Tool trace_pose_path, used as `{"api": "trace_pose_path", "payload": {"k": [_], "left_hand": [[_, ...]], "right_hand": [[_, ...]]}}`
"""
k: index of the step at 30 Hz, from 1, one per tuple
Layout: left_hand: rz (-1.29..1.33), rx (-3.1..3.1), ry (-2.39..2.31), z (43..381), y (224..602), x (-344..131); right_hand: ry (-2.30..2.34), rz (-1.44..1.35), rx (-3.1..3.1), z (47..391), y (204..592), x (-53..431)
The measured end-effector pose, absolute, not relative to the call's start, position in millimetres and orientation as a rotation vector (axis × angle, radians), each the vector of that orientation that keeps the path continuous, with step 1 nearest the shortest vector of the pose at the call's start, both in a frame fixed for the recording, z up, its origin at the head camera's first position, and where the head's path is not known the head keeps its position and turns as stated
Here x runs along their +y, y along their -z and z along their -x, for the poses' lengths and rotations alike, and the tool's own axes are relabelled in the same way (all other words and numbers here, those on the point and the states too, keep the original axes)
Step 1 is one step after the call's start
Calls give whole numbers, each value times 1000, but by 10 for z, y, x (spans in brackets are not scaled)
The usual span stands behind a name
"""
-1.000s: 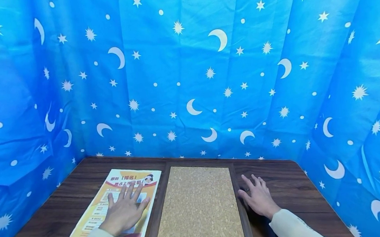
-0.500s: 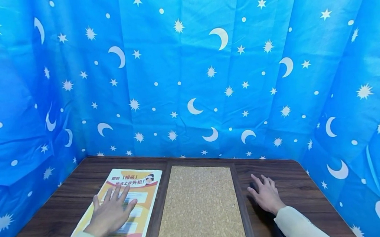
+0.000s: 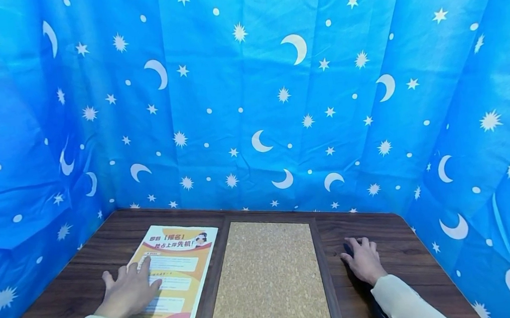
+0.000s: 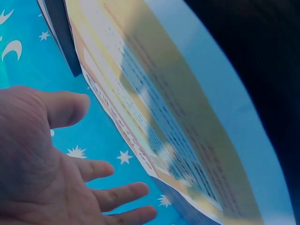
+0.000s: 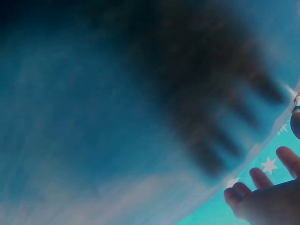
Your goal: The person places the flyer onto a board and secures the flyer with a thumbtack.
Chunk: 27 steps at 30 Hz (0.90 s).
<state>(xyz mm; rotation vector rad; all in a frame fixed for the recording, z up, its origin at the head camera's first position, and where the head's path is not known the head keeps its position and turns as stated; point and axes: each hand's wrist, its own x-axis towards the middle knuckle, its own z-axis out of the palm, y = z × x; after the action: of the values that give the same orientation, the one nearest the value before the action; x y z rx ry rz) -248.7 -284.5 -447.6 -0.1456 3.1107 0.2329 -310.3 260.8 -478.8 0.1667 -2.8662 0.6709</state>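
My left hand (image 3: 128,291) hovers over the left side of a printed flyer (image 3: 180,274), fingers spread and slightly bent. In the left wrist view, the palm and fingers (image 4: 124,194) stand apart from the printed sheet (image 4: 154,103) and hold nothing. My right hand (image 3: 365,261) is above the dark wooden table (image 3: 407,262), right of the cork panel (image 3: 266,278), fingers loosely bent. Its fingers (image 5: 262,178) show at the lower right of the right wrist view, with a blurred hand shadow on the surface beside them. No object is visible in that hand.
A framed cork panel runs down the middle of the table, between the hands. Blue cloth (image 3: 231,81) printed with moons and stars hangs behind the table and at both sides. Something black (image 3: 377,309) shows beneath the right sleeve; what it is I cannot tell.
My left hand has moved left and nearer to me, uncovering more of the flyer. The right hand has shifted right, its fingers now more bent. The flyer lies in the same place.
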Motion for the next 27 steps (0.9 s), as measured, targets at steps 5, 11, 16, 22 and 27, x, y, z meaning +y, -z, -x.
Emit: {"api": "trace_pose_path", "payload": {"k": [5,11,16,22,27], "left_hand": [[211,3045,-216,2500,4474,-2913],[263,3020,-196,2456,4472,-2992],[294,2976,-160,2450,4466,-3021],[353,2938,-114,2448,4452,-3001],[412,2934,-103,2463,4472,-3011]], "right_hand": [[-668,-206,-2861,3138,4790,2592],[-630,-252,-2874,3192,4773,2542],[-644,-289,-2856,3213,4748,2482],[-618,-271,-2856,3261,4768,2444],[-601,-253,-2864,3281,4766,2418]]}}
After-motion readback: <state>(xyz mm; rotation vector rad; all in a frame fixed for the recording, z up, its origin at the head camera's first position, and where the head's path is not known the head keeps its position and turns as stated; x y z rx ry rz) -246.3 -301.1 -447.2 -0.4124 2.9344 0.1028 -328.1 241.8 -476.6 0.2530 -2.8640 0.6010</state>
